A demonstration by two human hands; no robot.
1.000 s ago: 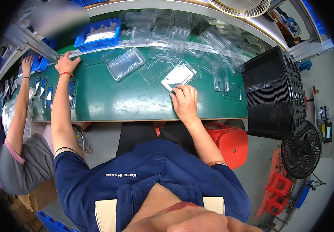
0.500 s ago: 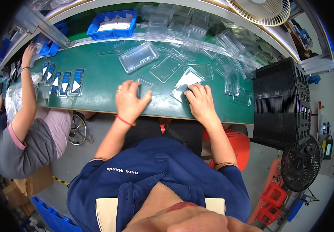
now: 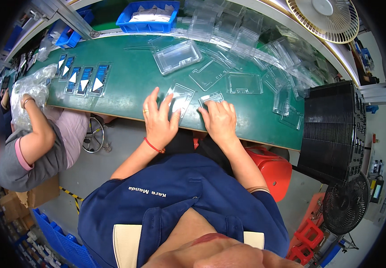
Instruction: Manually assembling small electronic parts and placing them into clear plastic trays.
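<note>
White embroidered lettering, two short words, stands on the chest of the person's navy shirt; it appears upside down from the head camera and is the only clearly legible text in view. Five flat packages in a row at the left of the surface show blue faces with white triangles; any finer print there is too small to read. Yellow-and-black striped tape marks the grey floor.
</note>
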